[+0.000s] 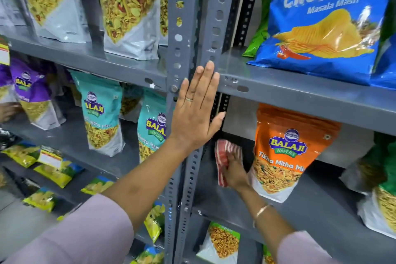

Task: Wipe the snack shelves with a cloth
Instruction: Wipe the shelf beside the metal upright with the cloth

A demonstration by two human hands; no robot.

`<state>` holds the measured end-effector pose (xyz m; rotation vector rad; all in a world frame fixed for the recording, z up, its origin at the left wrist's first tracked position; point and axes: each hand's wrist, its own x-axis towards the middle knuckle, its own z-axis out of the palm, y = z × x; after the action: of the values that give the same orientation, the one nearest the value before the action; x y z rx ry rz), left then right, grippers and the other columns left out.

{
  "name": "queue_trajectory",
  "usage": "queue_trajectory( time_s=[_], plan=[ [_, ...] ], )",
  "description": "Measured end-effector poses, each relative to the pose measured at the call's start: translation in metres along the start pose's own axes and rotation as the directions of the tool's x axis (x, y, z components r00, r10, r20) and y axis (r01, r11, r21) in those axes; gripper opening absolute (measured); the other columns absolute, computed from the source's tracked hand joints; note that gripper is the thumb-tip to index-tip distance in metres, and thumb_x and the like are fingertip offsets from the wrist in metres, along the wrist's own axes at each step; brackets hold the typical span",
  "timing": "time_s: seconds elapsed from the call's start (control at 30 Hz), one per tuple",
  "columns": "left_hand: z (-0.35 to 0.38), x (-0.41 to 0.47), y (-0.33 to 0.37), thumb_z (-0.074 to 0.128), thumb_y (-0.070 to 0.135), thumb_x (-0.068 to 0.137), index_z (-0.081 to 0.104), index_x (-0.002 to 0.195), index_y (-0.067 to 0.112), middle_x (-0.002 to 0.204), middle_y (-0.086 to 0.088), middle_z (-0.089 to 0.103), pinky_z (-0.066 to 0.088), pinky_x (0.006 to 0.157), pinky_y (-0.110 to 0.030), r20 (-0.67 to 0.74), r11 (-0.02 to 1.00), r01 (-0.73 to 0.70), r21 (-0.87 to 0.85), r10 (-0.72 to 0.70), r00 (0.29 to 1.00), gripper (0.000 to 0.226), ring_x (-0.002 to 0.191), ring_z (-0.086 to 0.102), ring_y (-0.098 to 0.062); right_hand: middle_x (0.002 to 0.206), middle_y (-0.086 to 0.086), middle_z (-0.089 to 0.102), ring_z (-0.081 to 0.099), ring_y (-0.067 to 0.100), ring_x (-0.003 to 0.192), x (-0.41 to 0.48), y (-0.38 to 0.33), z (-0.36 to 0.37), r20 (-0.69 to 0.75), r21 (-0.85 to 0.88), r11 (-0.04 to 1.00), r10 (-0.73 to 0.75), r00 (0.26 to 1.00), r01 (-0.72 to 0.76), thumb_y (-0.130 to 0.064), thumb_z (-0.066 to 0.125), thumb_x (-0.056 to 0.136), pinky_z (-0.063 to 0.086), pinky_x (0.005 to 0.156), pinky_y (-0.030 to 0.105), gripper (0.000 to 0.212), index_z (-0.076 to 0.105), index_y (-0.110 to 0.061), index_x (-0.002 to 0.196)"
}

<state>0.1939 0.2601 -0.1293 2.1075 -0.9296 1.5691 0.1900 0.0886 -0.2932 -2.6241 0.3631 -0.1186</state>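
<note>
A red-and-white striped cloth (225, 157) lies bunched under my right hand (235, 172), pressed against the back left of the grey middle shelf (300, 206) on the right rack. An orange Tikha Mitha Mix bag (285, 152) stands just right of that hand. My left hand (196, 113) rests flat, fingers straight, on the grey perforated upright posts (186, 28) between the two racks, holding nothing.
A blue Crunchex chip bag (325, 23) stands on the upper right shelf (300, 83). Teal Mitha Mix bags (128, 10) fill the left rack's upper shelf, with more teal bags (100, 111) and purple bags (32, 90) below. Yellow packets (53, 169) lie on lower left shelves. A green-topped bag (222, 240) sits low.
</note>
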Motion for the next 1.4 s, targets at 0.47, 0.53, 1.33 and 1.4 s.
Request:
queue_trajectory(
  time_s=[0.47, 0.53, 1.33, 1.4],
  plan=[
    [0.006, -0.003, -0.004, 0.016, 0.044, 0.096, -0.014, 0.147, 0.015, 0.153, 0.005, -0.023, 0.003, 0.116, -0.039, -0.051, 0.999, -0.016, 0.031, 0.018, 0.999, 0.066, 0.143, -0.008, -0.016, 0.145, 0.028, 0.037, 0.058, 0.012, 0.086, 0.074, -0.022, 0.006, 0.372, -0.02, 0.99, 0.138, 0.918, -0.141, -0.006, 0.05, 0.092, 0.045, 0.07, -0.003, 0.052, 0.032, 0.015, 0.136],
    [0.005, -0.003, -0.003, 0.016, 0.044, 0.096, -0.015, 0.147, 0.015, 0.153, 0.006, -0.023, 0.004, 0.116, -0.039, -0.049, 1.0, -0.011, 0.027, 0.012, 0.999, 0.067, 0.143, -0.008, -0.017, 0.157, 0.021, 0.003, 0.033, 0.028, 0.136, 0.068, -0.016, 0.016, 0.246, -0.028, 1.0, 0.016, 0.969, -0.01, -0.028, 0.038, 0.096, 0.019, 0.118, 0.021, 0.066, 0.008, -0.001, 0.147],
    [-0.001, -0.001, 0.002, 0.042, 0.03, 0.089, 0.016, 0.144, 0.0, 0.147, -0.023, 0.023, 0.0, 0.116, -0.038, -0.025, 0.999, 0.053, -0.011, -0.053, 0.998, 0.068, 0.143, -0.009, -0.014, 0.141, -0.026, -0.004, 0.014, 0.001, 0.14, -0.146, 0.076, -0.002, -0.034, -0.162, 0.951, -0.272, 0.962, 0.263, -0.044, 0.022, 0.099, 0.022, 0.117, 0.022, 0.044, 0.016, -0.052, 0.141],
    [-0.002, -0.001, 0.003, 0.043, 0.03, 0.09, 0.015, 0.144, 0.0, 0.149, -0.022, 0.021, 0.0, 0.116, -0.038, -0.024, 0.998, 0.056, -0.032, -0.057, 0.998, 0.068, 0.143, -0.008, -0.015, 0.146, -0.022, 0.012, 0.03, 0.015, 0.141, -0.153, 0.116, -0.017, -0.19, -0.279, 0.949, -0.203, 0.961, 0.145, -0.05, 0.018, 0.094, 0.029, 0.113, 0.024, 0.05, -0.006, -0.061, 0.137]
  ],
)
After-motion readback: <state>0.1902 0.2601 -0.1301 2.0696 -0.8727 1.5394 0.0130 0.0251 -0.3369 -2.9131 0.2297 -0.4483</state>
